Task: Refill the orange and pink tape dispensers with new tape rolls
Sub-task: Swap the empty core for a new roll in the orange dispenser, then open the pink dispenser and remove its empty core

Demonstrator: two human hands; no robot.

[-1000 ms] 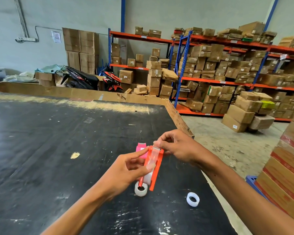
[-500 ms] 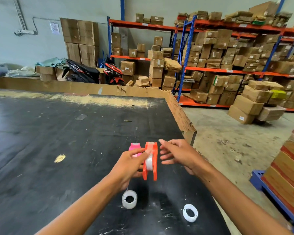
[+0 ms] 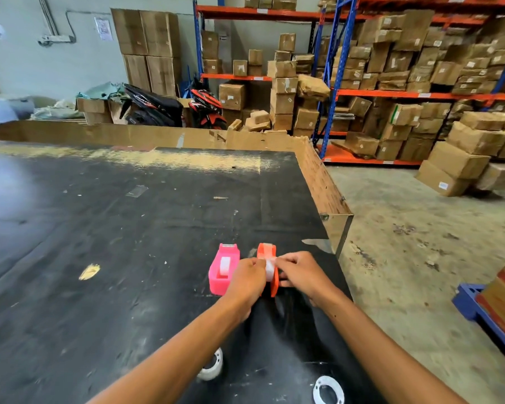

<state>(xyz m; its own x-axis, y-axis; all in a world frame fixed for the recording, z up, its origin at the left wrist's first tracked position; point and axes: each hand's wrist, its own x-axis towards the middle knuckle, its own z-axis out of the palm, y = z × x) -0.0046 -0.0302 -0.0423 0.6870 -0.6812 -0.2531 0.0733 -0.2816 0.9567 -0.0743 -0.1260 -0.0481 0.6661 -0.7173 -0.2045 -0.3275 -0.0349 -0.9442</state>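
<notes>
Both hands — left [image 3: 247, 279], right [image 3: 299, 275] — fingers pinched on the orange dispenser [image 3: 270, 268].

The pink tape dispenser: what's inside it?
A white tape roll sits in the open slot of the pink tape dispenser, standing on the black table. The roll's lower half is hidden by the dispenser's walls, and the left hand covers its near right corner.

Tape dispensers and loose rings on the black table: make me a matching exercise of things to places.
Things:
1. pink dispenser
2. orange dispenser
3. empty ring
4. partly hidden roll

Places:
A. between both hands
B. under the left forearm
C. near table edge, beside the right forearm
D. standing free, left of the hands

Pairs: 1-D, 2-A, 3-C, 4-B
</notes>
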